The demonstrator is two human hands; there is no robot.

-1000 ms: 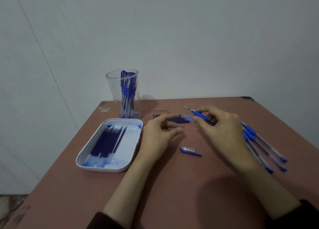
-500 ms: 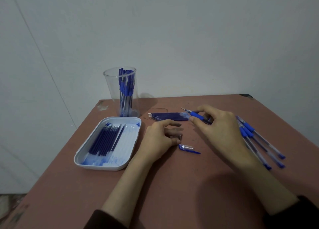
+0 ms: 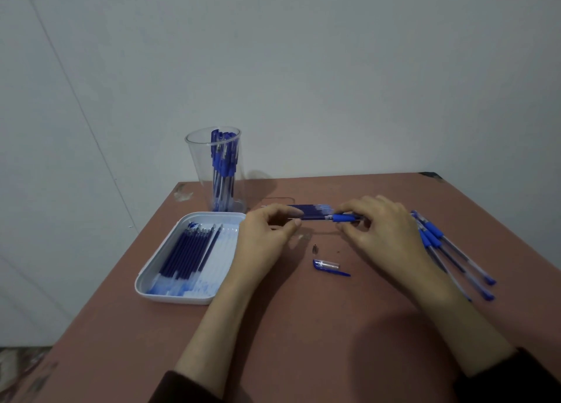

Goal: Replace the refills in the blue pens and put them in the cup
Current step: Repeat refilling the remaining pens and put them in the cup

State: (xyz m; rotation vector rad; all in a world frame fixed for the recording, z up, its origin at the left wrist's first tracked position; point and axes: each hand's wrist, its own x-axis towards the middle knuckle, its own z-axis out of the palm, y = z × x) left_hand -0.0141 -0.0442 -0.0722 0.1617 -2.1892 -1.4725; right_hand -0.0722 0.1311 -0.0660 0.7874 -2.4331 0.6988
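My right hand [image 3: 382, 229] grips a blue pen [image 3: 344, 218] by its rubber grip and holds it level above the table. A dark blue refill [image 3: 312, 217] sticks out of the pen's front, and my left hand [image 3: 267, 235] pinches its thin end between thumb and forefinger. The pen's small metal tip cone [image 3: 315, 248] and its clear blue cap [image 3: 328, 265] lie on the table below. A clear cup [image 3: 197, 166] with several blue pens stands at the back left.
A white tray [image 3: 145, 284] with several used refills sits left of my hands. A row of refills [image 3: 315, 207] lies behind the held pen. Three blue pens [image 3: 449, 251] lie at the right. The brown table [image 3: 303, 326] ends at a wall behind.
The pen swung from tilted to level. My left hand rose from the table to the pen's front and took the refill end. The metal tip cone now lies on the table.
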